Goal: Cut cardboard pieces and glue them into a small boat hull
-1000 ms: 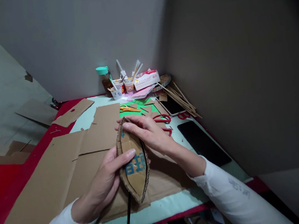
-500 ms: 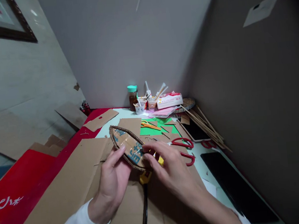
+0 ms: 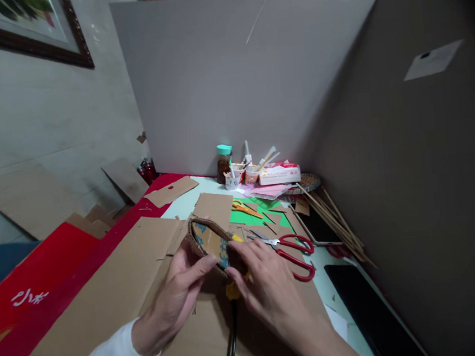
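Observation:
My left hand (image 3: 180, 288) grips the left side of a small boat-shaped cardboard piece (image 3: 212, 243), its thumb over the near rim. The piece has a raised edge strip and blue print with shiny tape inside, and is held tilted above the table. My right hand (image 3: 267, 280) pinches its right end between thumb and fingers. Beneath the hands lies a yellow tool (image 3: 232, 291) with a black cord (image 3: 231, 339); its body is mostly hidden. Red-handled scissors (image 3: 296, 250) lie just beyond my right hand.
A large cardboard sheet (image 3: 110, 289) covers the table's left. Orange scissors (image 3: 246, 208) rest on a green mat (image 3: 241, 217). Behind stand a lidded jar (image 3: 223, 165) and paper cups (image 3: 252, 174). Wooden sticks (image 3: 336, 219) and a black slab (image 3: 369, 310) lie right, beside a grey partition (image 3: 407, 174).
The view has tilted up, showing a shelf above the partition. The cardboard piece is turned more edge-on, and my left thumb has slid along its near rim toward my right hand.

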